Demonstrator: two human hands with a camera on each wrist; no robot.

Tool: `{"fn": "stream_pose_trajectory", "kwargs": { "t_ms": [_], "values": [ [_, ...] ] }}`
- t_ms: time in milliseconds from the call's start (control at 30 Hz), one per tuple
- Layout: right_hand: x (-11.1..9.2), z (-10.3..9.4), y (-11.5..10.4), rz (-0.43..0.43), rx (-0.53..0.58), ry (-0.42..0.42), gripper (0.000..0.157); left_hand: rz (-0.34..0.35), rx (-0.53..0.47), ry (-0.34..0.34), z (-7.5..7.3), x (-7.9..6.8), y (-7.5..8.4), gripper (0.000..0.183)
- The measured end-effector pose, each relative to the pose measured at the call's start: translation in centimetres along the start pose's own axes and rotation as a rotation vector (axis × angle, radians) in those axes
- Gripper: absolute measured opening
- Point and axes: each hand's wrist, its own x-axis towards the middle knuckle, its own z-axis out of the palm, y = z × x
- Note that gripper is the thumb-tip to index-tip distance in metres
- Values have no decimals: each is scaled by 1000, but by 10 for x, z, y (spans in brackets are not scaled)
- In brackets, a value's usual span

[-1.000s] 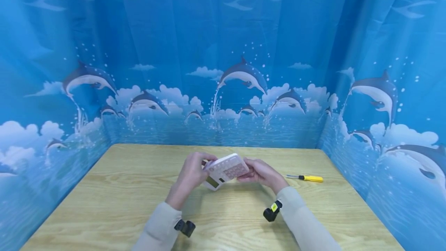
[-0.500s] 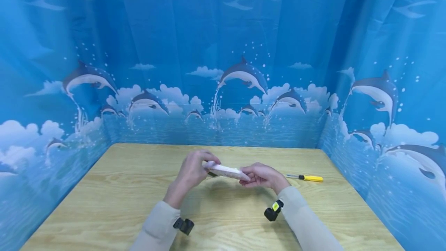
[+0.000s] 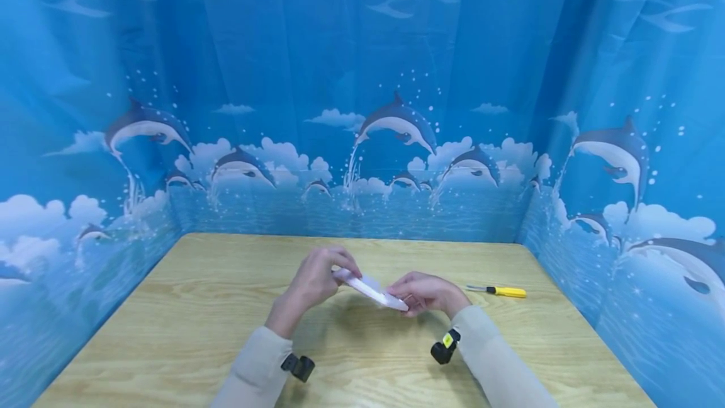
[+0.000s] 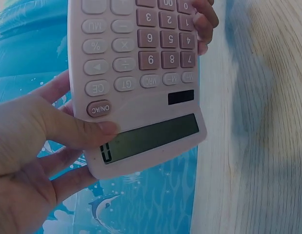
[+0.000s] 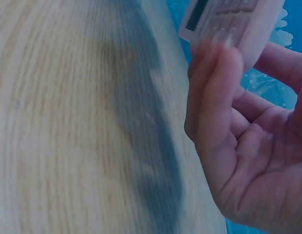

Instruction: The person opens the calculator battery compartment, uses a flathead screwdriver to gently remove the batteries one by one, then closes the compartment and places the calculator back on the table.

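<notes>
A pale pink calculator is held up above the table between both hands, tilted so the head view catches its edge and back. In the left wrist view its display shows a 0 at one end. My left hand pinches the display end, with the thumb on the front by the screen and fingers behind. At the other end my right hand grips the keypad end between thumb and fingers. Blurred fingers of that hand lie over the keys in the right wrist view.
A screwdriver with a yellow handle lies on the wooden table to the right of the right hand. A blue dolphin-print curtain surrounds the table at the back and sides.
The calculator has turned in both hands: one second ago its keypad faced the head camera, then its edge, and now its back side shows. Its right end has dropped lower.
</notes>
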Motion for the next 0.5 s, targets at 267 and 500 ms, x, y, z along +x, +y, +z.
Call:
{"fn": "stream_pose_trajectory", "kwargs": {
  "t_ms": [267,500],
  "values": [
    [1,2,-1,2,8,4,25,30,2,-18,0,0,-1,43],
    [1,-1,2,0,15,-15,24,50,34,-12,2,0,-4,36]
  ]
}}
